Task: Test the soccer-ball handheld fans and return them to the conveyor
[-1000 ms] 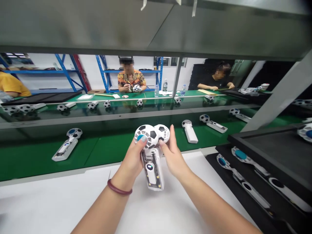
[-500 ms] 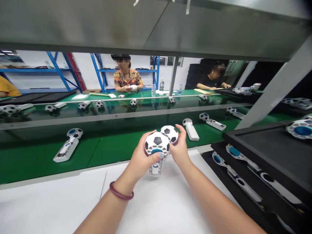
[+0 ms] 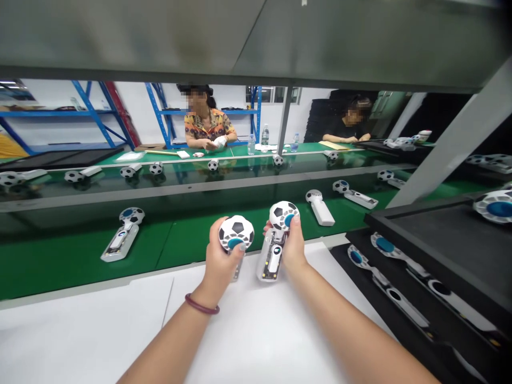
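Observation:
My left hand [image 3: 219, 262] grips one handheld fan [image 3: 236, 233] with a football-patterned head and a teal centre; its handle is mostly hidden behind my fingers. A second fan of the same kind [image 3: 277, 237] is in my right hand [image 3: 293, 248], head up, its open white handle with the circuit board facing me. The two fans are held apart, side by side, above the white table [image 3: 260, 330], close to the edge of the green conveyor belt [image 3: 60, 256].
More fans lie on the belt: one at the left [image 3: 122, 236], two beyond my hands [image 3: 320, 207] [image 3: 354, 194]. Black trays [image 3: 404, 298] with fan parts stand at the right. Two people work across the far belt. A grey shelf hangs overhead.
The two fans were pressed together in front of me. My hands have drawn them apart, the left one moving left and the right one right.

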